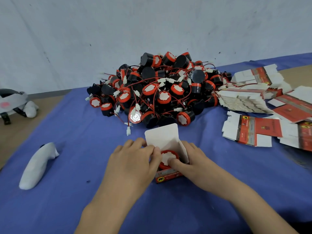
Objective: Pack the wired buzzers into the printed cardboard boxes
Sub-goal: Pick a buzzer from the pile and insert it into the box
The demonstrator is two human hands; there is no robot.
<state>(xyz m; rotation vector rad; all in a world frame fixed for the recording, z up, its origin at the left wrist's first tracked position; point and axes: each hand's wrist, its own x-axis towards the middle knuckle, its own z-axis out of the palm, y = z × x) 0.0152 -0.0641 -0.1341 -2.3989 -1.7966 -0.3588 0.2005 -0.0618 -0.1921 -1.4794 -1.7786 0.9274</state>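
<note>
1. Wired buzzers (160, 88), black with red caps and red leads, lie in a tangled heap at the middle of the far edge of the blue-covered tabletop (84, 132).
2. Flat printed boxes (253, 100) lie in fanned stacks along the right edge, touching the heap.
3. A white wrapped bundle (37, 166) lies near the left edge, well apart from the rest.
4. The left hand (133, 159) grips the left side of the open box (168, 177), fingers curled at its rim.
5. The right hand (190, 159) holds the box's right side, its thumb pressing the buzzer inside.
6. The open box stands upright near the front middle, lid flap raised.
7. One buzzer (166, 155) sits in the box mouth, red cap up.
</note>
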